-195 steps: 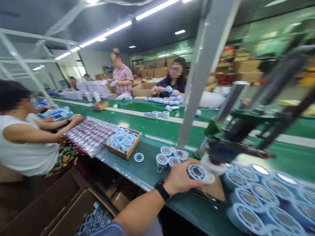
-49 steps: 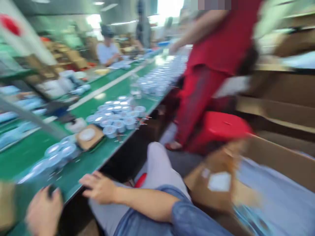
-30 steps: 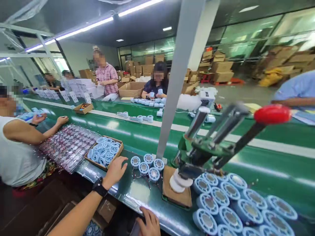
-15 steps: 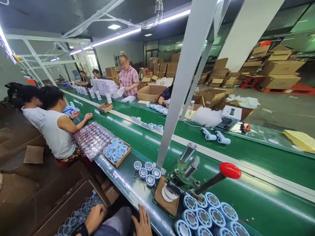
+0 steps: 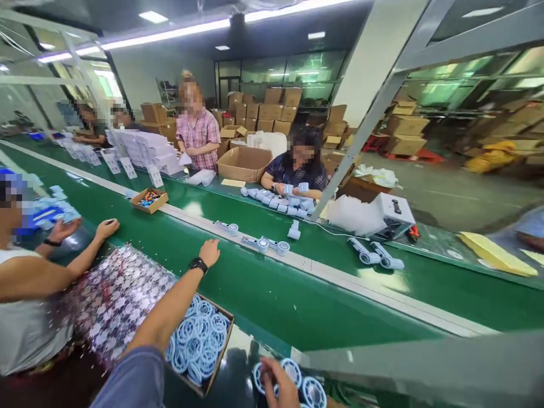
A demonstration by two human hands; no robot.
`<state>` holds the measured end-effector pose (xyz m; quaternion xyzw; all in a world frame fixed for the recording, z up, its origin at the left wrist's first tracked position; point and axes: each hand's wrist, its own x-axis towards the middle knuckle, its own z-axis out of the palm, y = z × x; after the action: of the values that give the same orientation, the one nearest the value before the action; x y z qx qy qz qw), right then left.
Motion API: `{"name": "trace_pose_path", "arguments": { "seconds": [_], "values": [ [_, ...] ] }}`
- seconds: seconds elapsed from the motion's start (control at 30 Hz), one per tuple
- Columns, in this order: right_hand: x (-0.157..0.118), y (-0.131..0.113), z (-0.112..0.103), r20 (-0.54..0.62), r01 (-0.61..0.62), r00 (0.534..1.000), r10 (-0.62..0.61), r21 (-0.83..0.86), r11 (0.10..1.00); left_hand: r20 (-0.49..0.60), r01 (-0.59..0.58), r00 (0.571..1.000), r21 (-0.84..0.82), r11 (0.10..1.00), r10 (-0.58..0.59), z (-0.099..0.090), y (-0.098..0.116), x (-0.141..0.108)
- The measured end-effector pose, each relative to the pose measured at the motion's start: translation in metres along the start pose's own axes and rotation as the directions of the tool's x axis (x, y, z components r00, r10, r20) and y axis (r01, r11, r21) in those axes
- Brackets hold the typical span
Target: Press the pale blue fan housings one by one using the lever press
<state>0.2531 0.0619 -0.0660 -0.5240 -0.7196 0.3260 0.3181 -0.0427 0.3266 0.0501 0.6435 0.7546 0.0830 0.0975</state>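
Note:
My left hand (image 5: 209, 253), with a black watch on its wrist, is stretched out over the green conveyor belt (image 5: 272, 294). It is nearest to a light-blue device with a round head (image 5: 233, 229) on the pale centre rail, apart from it. The fingers point away and are mostly hidden. At the bottom, my right hand (image 5: 281, 386) is bent over round light-blue parts with grey centres (image 5: 313, 392). Its fingers overlap one of them, and blur hides whether they grip it. Below my left forearm stands a cardboard tray (image 5: 221, 351) heaped with light-blue rings (image 5: 195, 340).
Two more light-blue devices (image 5: 272, 245) lie along the rail. A bar of the grey metal frame (image 5: 361, 141) rises past the belt. To the left, a co-worker's arms (image 5: 80, 249) extend over a sheet of small parts (image 5: 123, 294). Another person (image 5: 297, 164) sits across the belt.
My left hand has risen from near my lap and reached out over the belt. The right hand has moved from the table edge onto the round parts. The view has swung and shifted.

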Motion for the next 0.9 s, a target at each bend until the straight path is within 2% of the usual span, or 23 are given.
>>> {"name": "trace_pose_path", "arguments": {
  "seconds": [0.1, 0.2, 0.37, 0.5, 0.6, 0.73, 0.83, 0.9],
  "values": [
    [0.084, -0.009, -0.006, -0.029, -0.131, 0.991, 0.130, -0.052, 0.990, 0.071, 0.015, 0.997, 0.070, 0.997, -0.020, 0.026, -0.013, 0.081],
    [0.166, 0.000, -0.008, -0.051, -0.266, 0.964, 0.261, -0.142, 0.953, 0.121, -0.017, 0.993, 0.119, 0.993, 0.002, 0.043, -0.019, 0.136],
    [0.282, 0.031, -0.004, -0.077, -0.411, 0.911, 0.406, -0.274, 0.870, 0.194, -0.114, 0.978, 0.183, 0.977, 0.078, 0.060, -0.027, 0.201],
    [0.352, 0.044, 0.002, -0.093, -0.483, 0.869, 0.485, -0.370, 0.794, 0.259, -0.209, 0.954, 0.216, 0.954, 0.150, 0.075, -0.032, 0.238],
    [0.387, 0.050, 0.009, -0.111, -0.516, 0.845, 0.523, -0.424, 0.744, 0.314, -0.296, 0.923, 0.213, 0.931, 0.221, 0.084, -0.038, 0.255],
    [0.408, 0.058, 0.019, -0.121, -0.537, 0.826, 0.550, -0.465, 0.704, 0.363, -0.369, 0.885, 0.168, 0.914, 0.291, 0.087, -0.041, 0.265],
    [0.409, 0.062, 0.023, -0.137, -0.537, 0.828, 0.544, -0.472, 0.699, 0.349, -0.393, 0.875, 0.107, 0.913, 0.335, 0.086, -0.024, 0.264],
    [0.406, 0.062, 0.023, -0.136, -0.535, 0.830, 0.541, -0.465, 0.705, 0.322, -0.411, 0.871, 0.063, 0.909, 0.372, 0.090, 0.003, 0.260]
  ]
}}
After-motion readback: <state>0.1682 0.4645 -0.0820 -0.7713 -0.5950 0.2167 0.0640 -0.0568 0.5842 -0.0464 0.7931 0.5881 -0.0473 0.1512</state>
